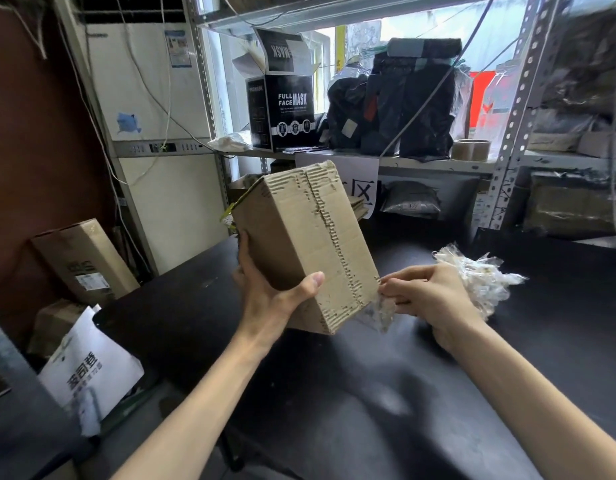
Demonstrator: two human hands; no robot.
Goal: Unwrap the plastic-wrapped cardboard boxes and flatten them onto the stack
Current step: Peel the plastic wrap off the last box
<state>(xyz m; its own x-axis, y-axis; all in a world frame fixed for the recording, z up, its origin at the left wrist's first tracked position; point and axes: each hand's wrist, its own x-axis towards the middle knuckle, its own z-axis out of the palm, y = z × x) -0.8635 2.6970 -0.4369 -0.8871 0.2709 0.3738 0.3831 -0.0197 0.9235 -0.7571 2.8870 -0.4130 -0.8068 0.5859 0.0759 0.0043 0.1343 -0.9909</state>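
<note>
We hold the cardboard box (299, 230) tilted in the air above the dark counter (334, 393), just above the middle of our view. Our left hand (265, 289) grips its near-left edge, thumb laid across the front face and fingers curled round the side. Our right hand (427, 299), at four o'clock from the box, pinches a shred of wrap (379, 313) that clings to the lower right corner.

To finish this well, we should brace the box firmly with the left hand and draw the shred away along the torn corrugated edge rather than straight out, so the board does not rip further. Once bare, the box needs its seams opened before it can be pressed flat.

A wad of stripped wrap (479, 278) bunches behind the right hand at three o'clock; whether we hold it in the palm or it rests on the counter, we cannot tell. It may hamper a clean pinch. Behind the box at one o'clock lies flattened cardboard (356, 206), possibly the stack. On the shelf (438, 162) at twelve o'clock stand a mask box (282, 105), black bags (403, 98) and a tape roll (471, 149), all well apart from us.
</note>
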